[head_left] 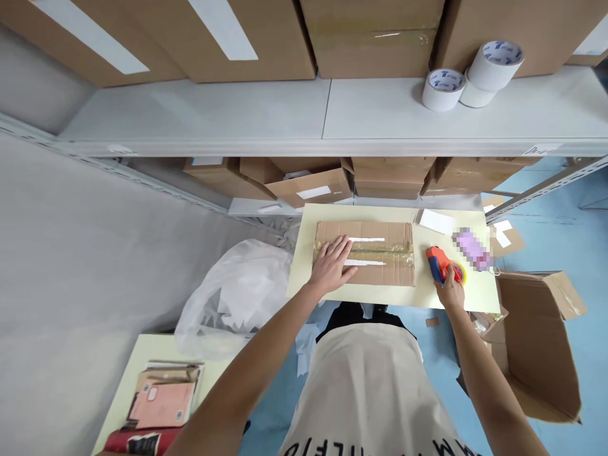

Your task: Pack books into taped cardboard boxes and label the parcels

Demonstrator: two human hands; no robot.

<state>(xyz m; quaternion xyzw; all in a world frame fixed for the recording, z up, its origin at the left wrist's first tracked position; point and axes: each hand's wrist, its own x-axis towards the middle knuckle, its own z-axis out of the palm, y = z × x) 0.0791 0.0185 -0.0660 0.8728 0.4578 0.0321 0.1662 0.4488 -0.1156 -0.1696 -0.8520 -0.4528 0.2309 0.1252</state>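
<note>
A flat brown cardboard box (pixel 380 253) lies on a pale yellow table (pixel 361 294), with clear tape and two white strips along its top. My left hand (pixel 330 265) rests flat on the box's left end, fingers stretched out. My right hand (pixel 450 292) is closed round a red and blue tape dispenser (pixel 439 263), which sits on the table just right of the box.
A white shelf (pixel 332 114) above holds brown cartons and three rolls of white tape (pixel 470 79). More cartons sit under it. An open carton (pixel 536 342) stands on the blue floor at right. A white plastic bag (pixel 232 297) and a stack of books (pixel 161 405) lie at left.
</note>
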